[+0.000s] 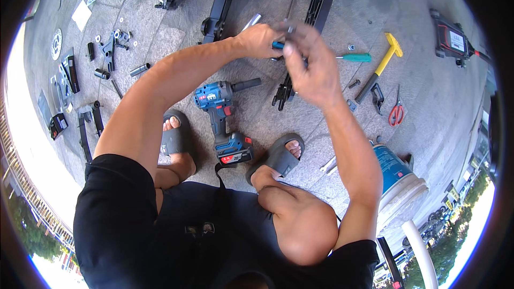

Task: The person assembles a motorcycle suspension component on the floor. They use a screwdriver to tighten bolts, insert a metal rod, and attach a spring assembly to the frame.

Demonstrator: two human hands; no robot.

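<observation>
Both hands meet over the ground, beside a long black metal bar (323, 0). My left hand (261, 40) is closed round something mostly hidden, with a short blue end (278, 45) showing at its fingers. My right hand (316, 72) is right against it, thumb close to the blue end, its fingers smeared by motion. A dark thin shaft (290, 6) shows just beyond the hands; whether it is held I cannot tell. Close to my left hand is a shiny metal tube (252, 20). Nearer me a blue cordless impact wrench (219, 115) with a dark socket lies between my feet.
Right of my hands lie a green-handled screwdriver (356, 58), a yellow hammer (384, 61) and red-handled scissors (396, 112). A blue-and-white bucket (393, 174) stands at lower right. Leftward are sockets (140, 69), a black bracket (111, 51) and another black bar (220, 8).
</observation>
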